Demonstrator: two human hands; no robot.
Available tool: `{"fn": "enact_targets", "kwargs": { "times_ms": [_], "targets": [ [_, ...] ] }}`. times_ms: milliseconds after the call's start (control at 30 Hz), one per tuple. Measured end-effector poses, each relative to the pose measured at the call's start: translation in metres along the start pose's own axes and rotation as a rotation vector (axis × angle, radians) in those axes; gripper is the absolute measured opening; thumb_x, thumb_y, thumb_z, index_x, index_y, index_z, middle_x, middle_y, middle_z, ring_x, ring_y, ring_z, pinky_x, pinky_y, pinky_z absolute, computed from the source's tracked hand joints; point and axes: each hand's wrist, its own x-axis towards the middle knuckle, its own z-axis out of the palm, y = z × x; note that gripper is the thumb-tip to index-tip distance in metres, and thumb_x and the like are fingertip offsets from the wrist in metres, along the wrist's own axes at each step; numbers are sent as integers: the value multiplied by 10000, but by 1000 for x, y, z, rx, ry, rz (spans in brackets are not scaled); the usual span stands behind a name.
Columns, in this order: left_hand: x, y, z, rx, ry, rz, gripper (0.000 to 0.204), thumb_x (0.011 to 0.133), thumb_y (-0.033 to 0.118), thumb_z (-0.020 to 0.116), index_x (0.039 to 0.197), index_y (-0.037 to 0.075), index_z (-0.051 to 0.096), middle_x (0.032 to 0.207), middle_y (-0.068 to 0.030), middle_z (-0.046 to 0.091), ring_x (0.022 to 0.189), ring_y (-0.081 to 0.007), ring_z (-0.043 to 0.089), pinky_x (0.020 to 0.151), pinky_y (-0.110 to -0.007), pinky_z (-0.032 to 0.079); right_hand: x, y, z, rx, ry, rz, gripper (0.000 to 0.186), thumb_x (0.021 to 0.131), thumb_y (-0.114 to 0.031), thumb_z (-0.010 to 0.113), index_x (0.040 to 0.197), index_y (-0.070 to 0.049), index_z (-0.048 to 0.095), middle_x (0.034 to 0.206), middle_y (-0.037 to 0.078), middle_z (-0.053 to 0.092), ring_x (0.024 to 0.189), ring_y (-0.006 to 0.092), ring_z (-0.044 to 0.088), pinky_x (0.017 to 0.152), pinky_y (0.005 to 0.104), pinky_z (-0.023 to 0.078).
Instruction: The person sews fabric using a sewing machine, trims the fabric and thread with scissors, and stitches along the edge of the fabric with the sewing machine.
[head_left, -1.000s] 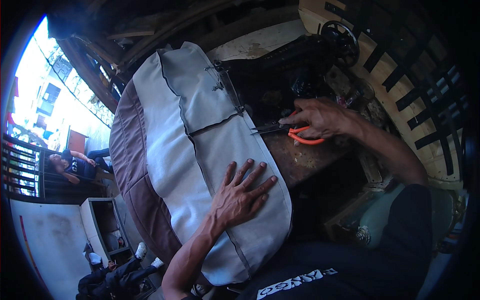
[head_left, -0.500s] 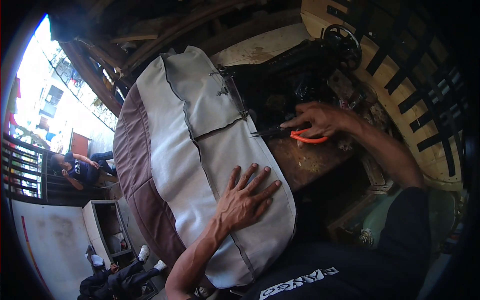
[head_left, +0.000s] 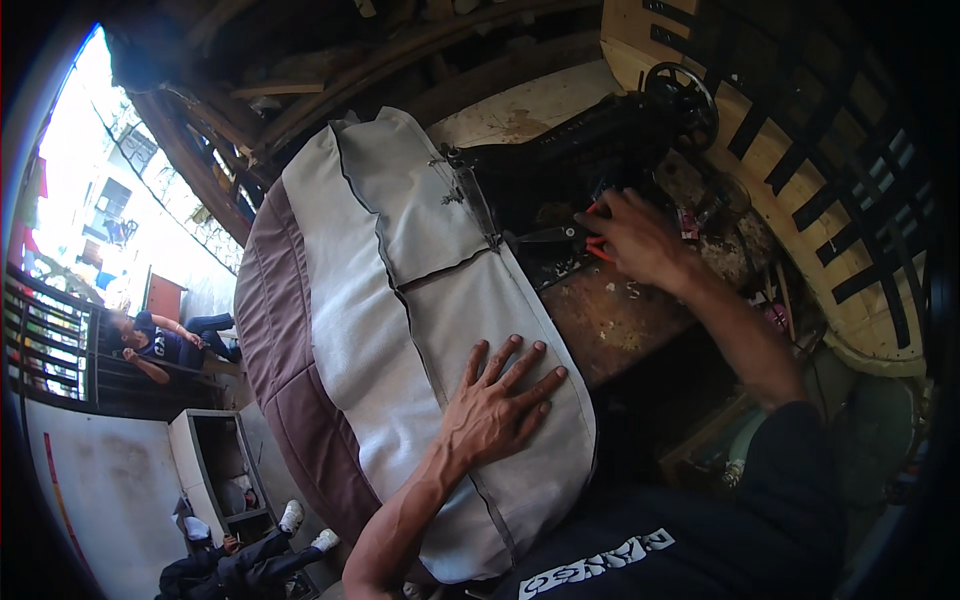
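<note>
A large sewn cover (head_left: 350, 290), pale grey with dark seams and a brown-mauve side, lies across the table and over my lap. On its grey face rests my left hand (head_left: 497, 405), flat with the fingers spread. My right hand (head_left: 640, 238) grips a pair of scissors (head_left: 548, 236) by the orange-red handles, with the dark blades pointing left at the cover's edge beside the needle area. The cover's upper right edge runs under the head of a black sewing machine (head_left: 560, 145). My right fingers partly hide the scissor handles.
The machine's handwheel (head_left: 682, 105) stands at the upper right, with a worn wooden tabletop (head_left: 620, 315) below. A wooden frame with black straps (head_left: 850, 220) curves along the right. One person (head_left: 170, 345) sits at the far left; another person's legs (head_left: 265, 550) show lower left beside a cabinet (head_left: 205, 440).
My right hand has moved slightly up with the scissors, whose blades now sit closer to the needle area. My left hand stays spread on the cover.
</note>
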Motion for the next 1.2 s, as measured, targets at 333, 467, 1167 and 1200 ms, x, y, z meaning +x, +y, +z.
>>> {"fn": "enact_targets", "kwargs": {
  "times_ms": [333,467,1167,1200],
  "targets": [
    [-5,3,2,-16,27,-5,474,996,297,588,1470,295,595,1583,-111,471,1489,-384,381,1236,-618,220,24,-103,84,385,244,100,166,875,-187,754,970,-56,716,975,115,663,995,321,635,877,453,509],
    [-7,0,4,-10,20,-11,480,995,304,587,1475,300,588,1591,-108,464,1501,-376,367,1244,-606,212,27,-103,82,327,263,-28,99,890,-135,708,914,-53,658,956,125,656,990,328,631,852,462,498],
    [54,-51,25,93,276,-275,600,974,419,584,1506,147,526,1576,-129,467,1438,-400,409,1139,-565,321,64,-54,33,7,-12,-269,177,929,-261,629,963,-128,741,744,179,703,721,376,721,709,513,564],
    [55,-52,25,80,284,-273,603,974,420,583,1509,148,523,1576,-130,468,1441,-399,406,1142,-562,317,65,-53,38,8,-10,-271,177,929,-261,629,963,-128,741,744,179,703,721,376,721,709,513,564]
  ]
}}
